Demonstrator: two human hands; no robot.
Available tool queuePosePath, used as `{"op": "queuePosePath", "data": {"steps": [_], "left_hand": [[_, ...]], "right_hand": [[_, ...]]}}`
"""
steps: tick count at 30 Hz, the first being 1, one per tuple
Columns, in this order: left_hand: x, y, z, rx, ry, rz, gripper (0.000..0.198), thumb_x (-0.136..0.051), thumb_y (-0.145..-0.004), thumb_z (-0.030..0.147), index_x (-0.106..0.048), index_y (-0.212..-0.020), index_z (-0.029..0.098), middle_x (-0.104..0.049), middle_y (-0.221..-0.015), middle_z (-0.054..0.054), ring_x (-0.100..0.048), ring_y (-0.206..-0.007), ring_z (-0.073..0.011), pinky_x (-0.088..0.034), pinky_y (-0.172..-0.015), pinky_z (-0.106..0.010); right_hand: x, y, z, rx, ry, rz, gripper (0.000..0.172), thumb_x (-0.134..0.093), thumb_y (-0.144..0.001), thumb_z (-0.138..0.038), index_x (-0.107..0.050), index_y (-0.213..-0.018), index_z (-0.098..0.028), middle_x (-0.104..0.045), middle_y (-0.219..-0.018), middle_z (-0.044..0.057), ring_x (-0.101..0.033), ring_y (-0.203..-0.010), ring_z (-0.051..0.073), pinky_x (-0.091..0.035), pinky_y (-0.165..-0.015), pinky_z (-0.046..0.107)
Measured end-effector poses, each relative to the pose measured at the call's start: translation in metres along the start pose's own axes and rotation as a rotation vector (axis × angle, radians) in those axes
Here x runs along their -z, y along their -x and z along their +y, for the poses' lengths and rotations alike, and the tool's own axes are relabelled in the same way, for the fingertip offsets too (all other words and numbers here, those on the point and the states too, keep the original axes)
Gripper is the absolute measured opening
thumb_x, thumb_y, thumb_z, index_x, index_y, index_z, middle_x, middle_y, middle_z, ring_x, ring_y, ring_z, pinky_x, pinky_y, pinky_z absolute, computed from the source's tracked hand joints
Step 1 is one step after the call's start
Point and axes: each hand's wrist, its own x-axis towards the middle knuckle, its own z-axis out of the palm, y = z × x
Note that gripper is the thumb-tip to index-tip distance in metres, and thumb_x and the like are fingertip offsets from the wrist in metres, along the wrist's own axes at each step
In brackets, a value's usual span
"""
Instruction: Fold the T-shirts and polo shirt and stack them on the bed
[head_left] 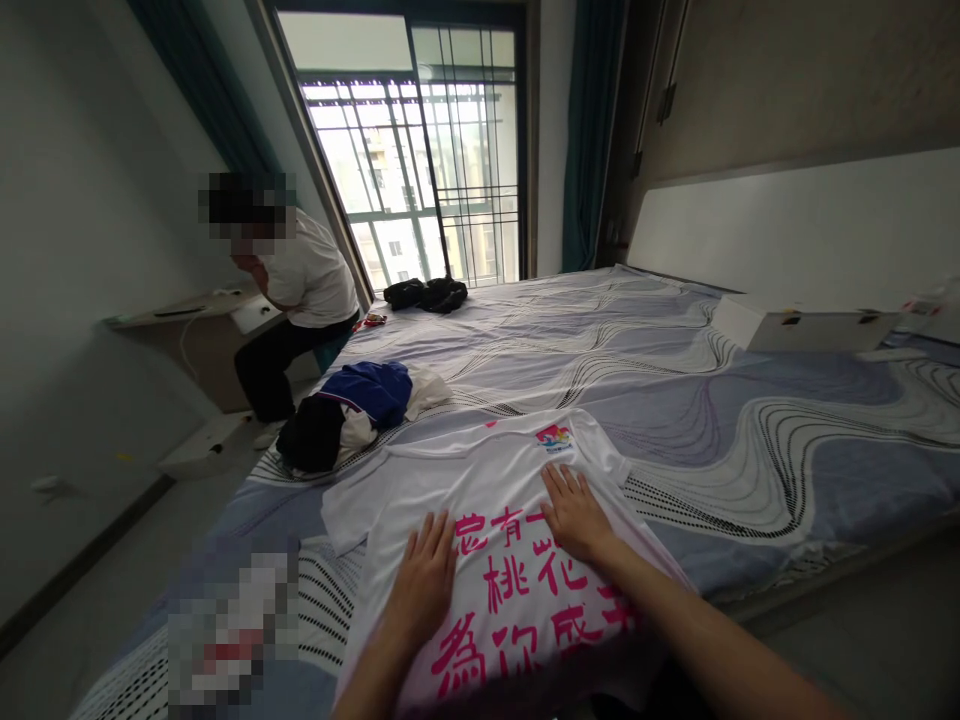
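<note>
A white T-shirt (442,470) with large pink printed characters and a small colourful logo lies spread on the bed, its near part toward me. My left hand (427,568) rests flat on the shirt, fingers stretched out, left of the pink print. Farther right, my right hand (576,515) also lies flat on the fabric, just below the logo, with its fingers extended. Neither hand grips anything. Parts of the print are covered by my hands and right forearm.
A pile of blue, black and white clothes (367,395) lies beyond the shirt's left sleeve. Black items (426,294) sit at the bed's far edge. A white box (810,328) stands at right. A person (319,270) sits by a desk (195,310) at left. A blurred-out item (232,630) lies near left.
</note>
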Motion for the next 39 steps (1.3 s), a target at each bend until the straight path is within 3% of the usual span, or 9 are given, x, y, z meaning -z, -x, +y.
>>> {"op": "queuePosePath", "data": {"steps": [4, 7, 10, 13, 16, 23, 27, 31, 39], "left_hand": [[-0.008, -0.081, -0.008, -0.007, -0.039, -0.168, 0.056, -0.029, -0.1, 0.038, -0.036, -0.154, 0.026, -0.032, -0.163, -0.004, -0.023, -0.152, -0.0264, -0.024, -0.122, -0.052], [-0.01, -0.126, -0.023, 0.038, -0.059, -0.207, 0.057, -0.028, -0.1, 0.041, -0.034, -0.155, 0.025, -0.035, -0.162, -0.004, -0.026, -0.151, -0.027, -0.021, -0.122, -0.053], [-0.017, -0.16, -0.038, 0.058, -0.068, -0.197, 0.055, -0.026, -0.1, 0.042, -0.044, -0.15, 0.027, -0.045, -0.157, -0.005, -0.037, -0.146, -0.0275, -0.02, -0.121, -0.054], [-0.025, -0.191, -0.053, 0.089, -0.061, -0.201, 0.056, -0.027, -0.099, 0.045, -0.039, -0.152, 0.031, -0.036, -0.162, -0.003, -0.029, -0.15, -0.0289, -0.018, -0.121, -0.057], [-0.034, -0.224, -0.069, 0.16, -0.046, -0.228, 0.06, -0.027, -0.098, 0.049, -0.027, -0.156, 0.035, -0.018, -0.168, 0.0, -0.013, -0.154, -0.0306, -0.014, -0.12, -0.063], [-0.051, -0.279, -0.095, 0.252, -0.044, -0.233, 0.063, -0.021, -0.096, 0.056, -0.024, -0.157, 0.039, -0.013, -0.169, 0.002, -0.011, -0.154, -0.0335, -0.012, -0.118, -0.068], [-0.053, -0.287, -0.097, 0.259, -0.058, -0.232, 0.062, -0.019, -0.096, 0.056, -0.024, -0.156, 0.04, -0.013, -0.169, 0.003, -0.013, -0.154, -0.0328, -0.017, -0.118, -0.066], [-0.047, -0.273, -0.097, 0.26, -0.076, -0.232, 0.062, -0.017, -0.098, 0.049, -0.022, -0.158, 0.032, -0.011, -0.169, -0.002, -0.008, -0.155, -0.0308, -0.013, -0.12, -0.062], [-0.012, -0.178, -0.116, 0.234, -0.102, -0.271, 0.063, -0.018, -0.1, 0.042, -0.024, -0.158, 0.021, -0.014, -0.168, -0.005, -0.009, -0.155, -0.0307, -0.014, -0.122, -0.058]], "right_hand": [[0.004, -0.044, 0.004, -0.012, -0.012, -0.04, 0.07, -0.029, -0.099, -0.046, -0.023, -0.159, -0.012, -0.015, -0.167, 0.008, -0.01, -0.154, 0.028, -0.006, -0.123, 0.047], [0.008, -0.077, 0.006, -0.036, -0.019, -0.051, 0.071, -0.029, -0.099, -0.048, -0.023, -0.159, -0.01, -0.017, -0.167, 0.009, -0.013, -0.153, 0.028, -0.005, -0.123, 0.047], [0.01, -0.11, 0.008, -0.07, -0.001, -0.031, 0.07, -0.031, -0.098, -0.049, -0.031, -0.156, -0.01, -0.029, -0.163, 0.013, -0.02, -0.151, 0.031, -0.007, -0.122, 0.047], [0.008, -0.145, 0.014, -0.093, 0.019, -0.022, 0.066, -0.031, -0.099, -0.049, -0.038, -0.153, -0.014, -0.038, -0.159, 0.014, -0.029, -0.146, 0.032, -0.008, -0.121, 0.048], [0.002, -0.184, 0.024, -0.11, 0.031, -0.032, 0.066, -0.029, -0.099, -0.05, -0.027, -0.159, -0.022, -0.025, -0.166, 0.006, -0.022, -0.149, 0.031, -0.008, -0.121, 0.05], [-0.011, -0.258, 0.041, -0.171, 0.035, -0.055, 0.068, -0.023, -0.099, -0.053, -0.021, -0.16, -0.024, -0.013, -0.168, 0.002, -0.01, -0.153, 0.029, -0.006, -0.122, 0.053], [-0.012, -0.27, 0.043, -0.188, 0.034, -0.06, 0.068, -0.02, -0.1, -0.051, -0.018, -0.161, -0.022, -0.009, -0.169, 0.003, -0.007, -0.154, 0.029, -0.005, -0.122, 0.054], [-0.008, -0.257, 0.053, -0.157, 0.021, -0.082, 0.069, -0.018, -0.1, -0.054, -0.016, -0.161, -0.021, -0.008, -0.169, 0.003, -0.007, -0.154, 0.027, -0.005, -0.123, 0.051], [0.01, -0.182, 0.107, -0.215, 0.062, -0.141, 0.068, -0.018, -0.101, -0.053, -0.014, -0.161, -0.022, -0.006, -0.169, 0.004, -0.006, -0.154, 0.027, -0.009, -0.122, 0.054]]}}
